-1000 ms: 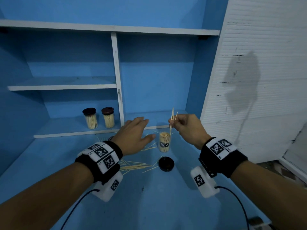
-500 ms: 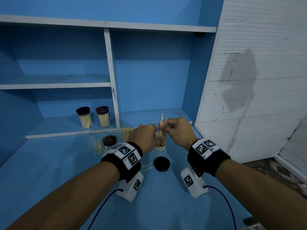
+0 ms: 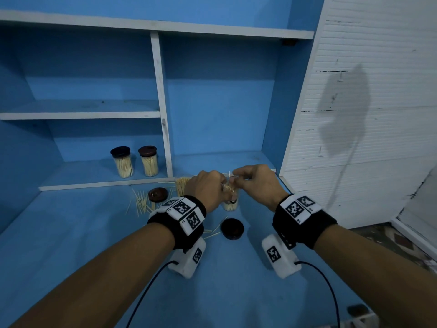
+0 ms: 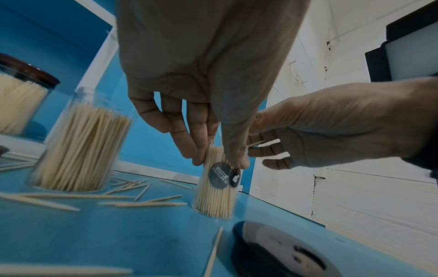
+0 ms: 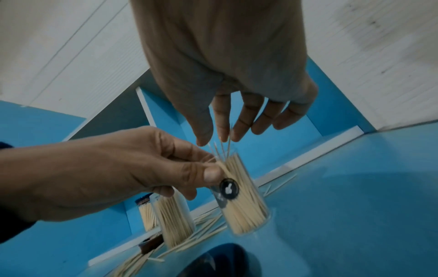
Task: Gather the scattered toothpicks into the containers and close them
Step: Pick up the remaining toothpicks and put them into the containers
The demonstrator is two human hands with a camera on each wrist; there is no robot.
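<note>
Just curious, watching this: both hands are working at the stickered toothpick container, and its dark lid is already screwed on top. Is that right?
Not quite. The stickered container is open, with toothpicks poking out of its top; the right wrist view shows it. A dark lid lies loose on the blue surface in front of it. The left hand and right hand are indeed both at it.

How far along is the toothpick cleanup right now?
Done: two lidded containers stand on the shelf. In hand: left hand grips the labelled container while right hand feeds a few toothpicks into it. Left: loose toothpicks on the blue surface, a second open container, and two lids lying off.
</note>
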